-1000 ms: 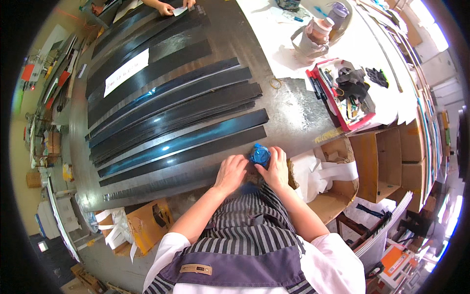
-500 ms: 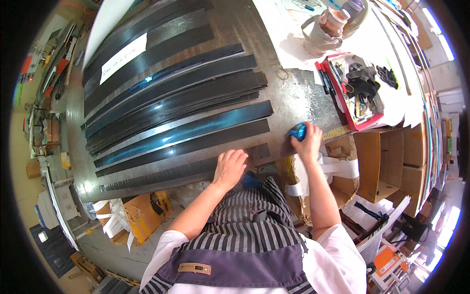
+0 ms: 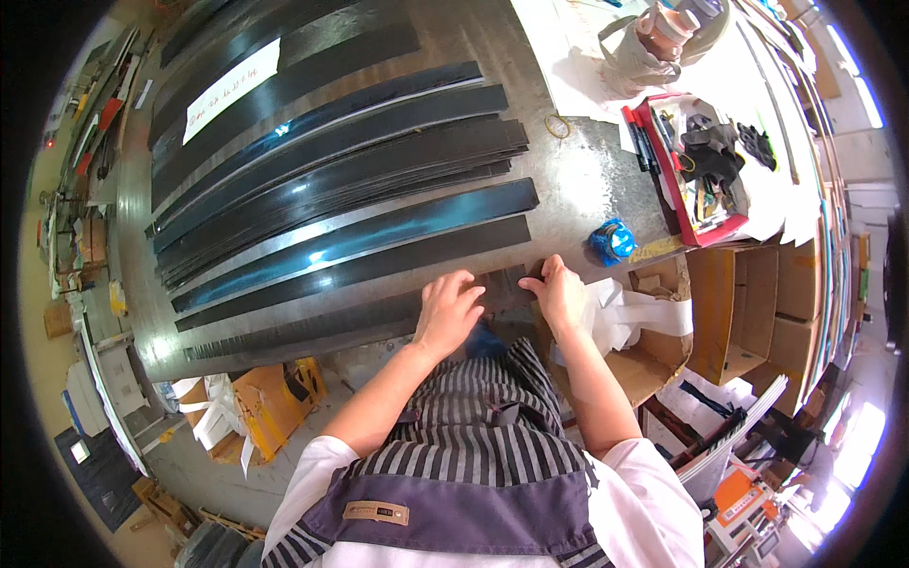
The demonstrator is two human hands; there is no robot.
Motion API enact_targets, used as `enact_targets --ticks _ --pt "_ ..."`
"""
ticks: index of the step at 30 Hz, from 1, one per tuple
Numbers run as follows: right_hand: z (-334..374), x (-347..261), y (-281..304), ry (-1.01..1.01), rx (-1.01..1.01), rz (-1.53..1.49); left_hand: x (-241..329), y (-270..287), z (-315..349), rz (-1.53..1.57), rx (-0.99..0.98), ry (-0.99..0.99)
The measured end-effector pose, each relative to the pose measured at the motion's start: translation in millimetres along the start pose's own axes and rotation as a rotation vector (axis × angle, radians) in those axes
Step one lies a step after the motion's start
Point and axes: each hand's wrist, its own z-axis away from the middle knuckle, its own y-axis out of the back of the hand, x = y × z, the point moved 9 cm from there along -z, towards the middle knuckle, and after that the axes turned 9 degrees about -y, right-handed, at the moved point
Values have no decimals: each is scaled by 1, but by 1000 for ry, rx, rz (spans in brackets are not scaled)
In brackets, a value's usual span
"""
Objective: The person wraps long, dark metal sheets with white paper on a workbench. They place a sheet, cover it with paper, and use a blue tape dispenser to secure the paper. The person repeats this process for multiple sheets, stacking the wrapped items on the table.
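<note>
Part of the lowest dark strip [image 3: 322, 327] hidden behind the left fingers [image 3: 453, 287]

Strips [image 3: 346, 194] lie left of the tray [image 3: 721, 232].

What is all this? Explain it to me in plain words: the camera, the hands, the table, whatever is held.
There is no machine here: a person works with bare hands, left hand and right hand. A fisheye camera on the head looks down, so straight edges bend. Dark strips lie across the metal table, with a white paper on them. A blue round bundle sits apart from the hands, near a red box of odds and ends. Both hands are at the near edge; whether either grips something thin is too small to tell.
</note>
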Motion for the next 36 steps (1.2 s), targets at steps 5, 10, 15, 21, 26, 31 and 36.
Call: enact_targets --ticks 5,10,15,21,26,31,36 --pt "5 -8 -4 -47 -165 -301 10 12 -1 114 147 51" --pt "40 -45 -17 -190 -542 -1063 28 41 -7 74 401 -35" --pt "52 -84 20 86 -631 -1012 15 85 -7 287 438 62" --pt "64 -121 53 419 -418 -566 28 111 -9 290 412 67" --pt "95 -166 84 538 -483 -631 87 85 34 205 281 -449" --pt "98 -154 105 364 -829 -1173 -24 85 33 253 520 96" --pt "34 -63 59 -44 -429 -1197 -63 117 85 677 585 175"
